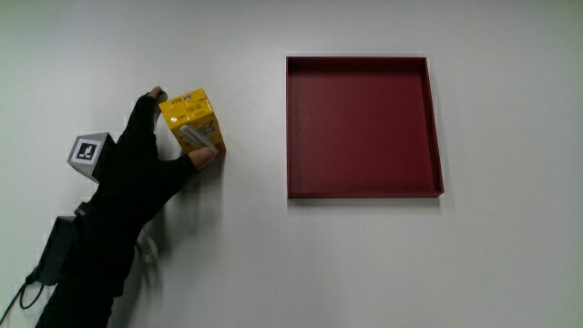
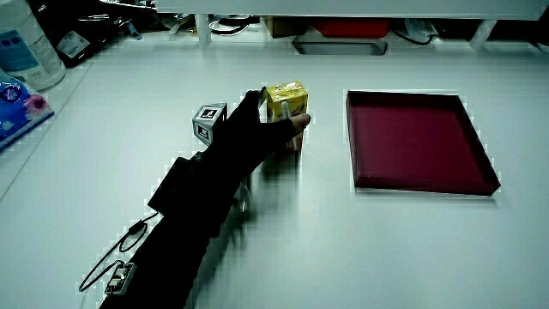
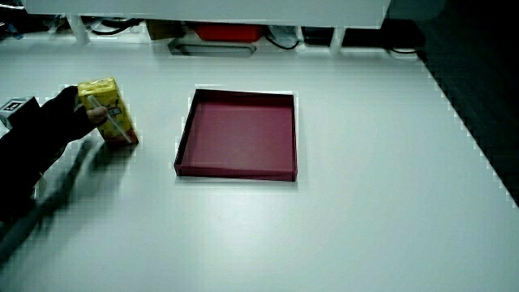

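Observation:
A small yellow juice carton (image 1: 193, 121) with a straw on its side stands on the white table beside a dark red square tray (image 1: 434, 128). The gloved hand (image 1: 162, 146) is wrapped around the carton, thumb on the side nearer the person and fingers on the side farther away. The patterned cube (image 1: 87, 151) sits on the back of the hand. Both side views show the carton (image 2: 286, 105) (image 3: 108, 107) gripped by the hand (image 2: 257, 124) (image 3: 61, 113).
The red tray (image 2: 472, 154) (image 3: 185, 138) holds nothing. A white bottle (image 2: 26, 47) and a blue packet (image 2: 17, 99) stand at the table's edge in a side view. A cable and small black box (image 1: 55, 246) run along the forearm.

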A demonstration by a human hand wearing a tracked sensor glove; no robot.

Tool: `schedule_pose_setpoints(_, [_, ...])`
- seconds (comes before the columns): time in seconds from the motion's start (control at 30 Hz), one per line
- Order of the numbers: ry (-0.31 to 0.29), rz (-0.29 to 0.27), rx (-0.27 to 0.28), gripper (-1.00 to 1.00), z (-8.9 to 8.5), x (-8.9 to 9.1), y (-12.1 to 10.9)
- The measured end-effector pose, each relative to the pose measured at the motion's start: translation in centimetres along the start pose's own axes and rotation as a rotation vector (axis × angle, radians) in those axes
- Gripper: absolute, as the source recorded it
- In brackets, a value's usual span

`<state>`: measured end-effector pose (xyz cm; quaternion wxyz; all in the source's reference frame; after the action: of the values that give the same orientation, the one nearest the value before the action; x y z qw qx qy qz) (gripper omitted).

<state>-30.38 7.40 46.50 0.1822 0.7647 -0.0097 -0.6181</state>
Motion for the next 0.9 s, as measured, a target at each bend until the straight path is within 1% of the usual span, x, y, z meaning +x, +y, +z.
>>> schedule_pose_setpoints(0.03, [-0.002, 0.004, 0.000, 0.00, 0.0, 0.0, 0.2])
schedule_pose_setpoints(0.07, [-0.013, 0.003, 0.000, 0.00, -0.1, 0.4, 0.3])
schedule_pose_setpoints(0.13, [0.009, -0.007, 0.001, 0.00, 0.2, -0.1, 0.7])
schedule_pose_setpoints(0.17, [0.016, 0.005, 0.003, 0.00, 0.3, -0.2, 0.8])
schedule_pose_setpoints(0.23, [0.025, 0.003, -0.001, 0.00, 0.4, -0.6, 1.4])
schedule_pose_setpoints(0.27, [0.039, 0.012, 0.002, 0.00, 0.6, -1.1, 1.7])
schedule_pose_setpoints(0.3, [0.009, 0.005, -0.003, 0.00, 0.3, -0.6, 2.0])
schedule_pose_setpoints(0.37, [0.002, 0.012, -0.004, 0.00, 0.2, -0.5, 2.5])
schedule_pose_setpoints(0.4, [0.022, 0.015, -0.005, 0.00, 0.5, -1.1, 2.9])
schedule_pose_setpoints(0.47, [0.021, 0.010, -0.011, 0.00, 0.5, -1.4, 3.6])
schedule_pose_setpoints(0.5, [0.013, 0.025, -0.013, 0.00, 0.2, -1.0, 3.9])
schedule_pose_setpoints(0.53, [0.015, 0.038, -0.013, 0.00, 0.3, -1.3, 4.3])
schedule_pose_setpoints(0.57, [0.033, 0.030, -0.017, 0.00, 0.5, -2.0, 4.8])
schedule_pose_setpoints(0.6, [0.027, 0.035, -0.018, 0.00, 0.5, -2.1, 5.2])
schedule_pose_setpoints(0.67, [-0.002, 0.045, -0.021, 0.00, 0.1, -1.6, 5.9])
schedule_pose_setpoints(0.7, [-0.007, 0.061, -0.017, 0.00, 0.0, -1.7, 6.3])
schedule_pose_setpoints(0.73, [-0.023, 0.044, -0.025, 0.00, -0.1, -1.6, 6.7])
schedule_pose_setpoints(0.77, [-0.010, 0.044, -0.026, 0.00, -0.1, -2.0, 7.1])
schedule_pose_setpoints(0.8, [-0.017, 0.071, -0.019, 0.00, -0.3, -1.8, 7.4])
schedule_pose_setpoints(0.83, [-0.031, 0.058, -0.024, 0.00, -0.5, -1.6, 7.8])
schedule_pose_setpoints(0.9, [-0.042, 0.064, -0.022, 0.00, -0.6, -1.8, 8.6])
